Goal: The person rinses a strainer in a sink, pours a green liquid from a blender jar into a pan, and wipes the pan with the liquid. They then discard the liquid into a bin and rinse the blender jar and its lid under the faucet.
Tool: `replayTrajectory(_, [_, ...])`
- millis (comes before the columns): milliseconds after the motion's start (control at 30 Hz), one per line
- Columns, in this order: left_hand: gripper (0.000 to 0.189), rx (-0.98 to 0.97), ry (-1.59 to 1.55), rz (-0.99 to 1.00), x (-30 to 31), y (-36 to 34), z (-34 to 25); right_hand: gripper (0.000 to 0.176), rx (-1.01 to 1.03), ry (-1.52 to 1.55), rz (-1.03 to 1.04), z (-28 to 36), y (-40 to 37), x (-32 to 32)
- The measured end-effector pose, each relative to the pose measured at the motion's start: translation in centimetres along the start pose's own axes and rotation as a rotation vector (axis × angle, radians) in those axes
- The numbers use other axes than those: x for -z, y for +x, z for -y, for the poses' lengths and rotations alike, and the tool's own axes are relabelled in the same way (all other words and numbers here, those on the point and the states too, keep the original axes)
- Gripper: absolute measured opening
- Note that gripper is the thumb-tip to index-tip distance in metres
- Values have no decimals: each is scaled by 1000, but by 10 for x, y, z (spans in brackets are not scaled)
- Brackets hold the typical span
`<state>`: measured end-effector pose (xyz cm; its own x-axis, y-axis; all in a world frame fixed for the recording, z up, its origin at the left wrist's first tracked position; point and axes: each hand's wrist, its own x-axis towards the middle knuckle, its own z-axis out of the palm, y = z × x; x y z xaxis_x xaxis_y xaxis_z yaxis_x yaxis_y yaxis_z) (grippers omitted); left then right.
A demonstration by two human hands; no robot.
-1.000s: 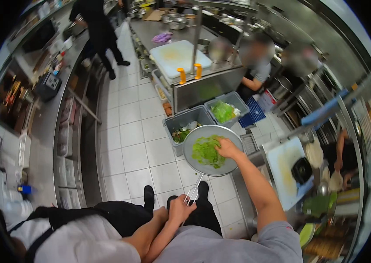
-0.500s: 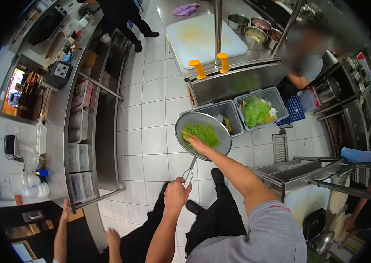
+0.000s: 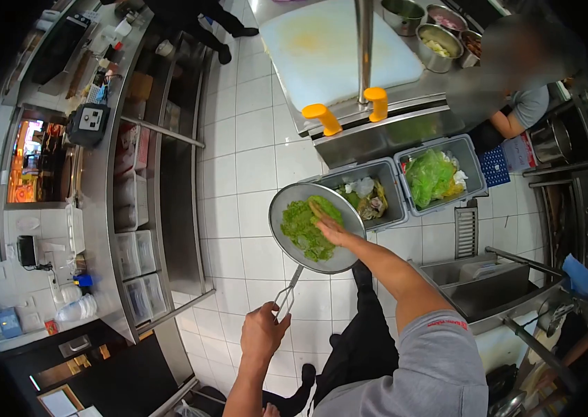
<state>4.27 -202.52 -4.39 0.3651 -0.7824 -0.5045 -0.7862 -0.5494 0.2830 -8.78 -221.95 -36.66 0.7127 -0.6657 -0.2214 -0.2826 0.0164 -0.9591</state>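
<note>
A round metal strainer [image 3: 281, 243] holds chopped green leaves [image 3: 306, 233] above the tiled floor. My left hand [image 3: 263, 332] is closed round its wire handle [image 3: 287, 300] at the near end. Over the strainer, my right hand [image 3: 330, 228] reaches in from the right, its fingers stretched out and touching the leaves; the palm side is hidden. Just beyond the strainer's right edge stands a grey bin [image 3: 397, 201] with food scraps and plastic in it. A second grey bin [image 3: 476, 158] beside it contains a bright green bag [image 3: 427, 177].
A steel counter carries a white cutting board [image 3: 343, 45], with yellow-orange handles [image 3: 322, 119] at its near edge and metal pots [image 3: 438, 48] behind. One person [image 3: 516, 104] is at the right, another [image 3: 200, 21] at the top left. Steel shelving [image 3: 183, 208] lines the left.
The strainer has tilted and shifted slightly left, with its leaves spread wider. My left hand has moved left and down. The co-worker's hands at the lower left have gone from there.
</note>
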Motion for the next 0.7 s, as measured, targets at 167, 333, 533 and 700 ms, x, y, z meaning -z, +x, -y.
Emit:
replayTrajectory(167, [34, 103, 46, 83, 11, 13, -6, 74, -32, -279, 35, -20, -12, 20])
replayTrajectory(333, [35, 59, 111, 72, 1, 21, -11, 62, -72, -317, -136, -27, -14, 41])
replayTrajectory(533, [35, 30, 185, 94, -1, 25, -17, 40, -141, -274, -449, -24, 3, 74])
replayTrajectory(700, [32, 53, 164, 170, 5, 33, -24, 53, -2, -144, -134, 9, -7, 27])
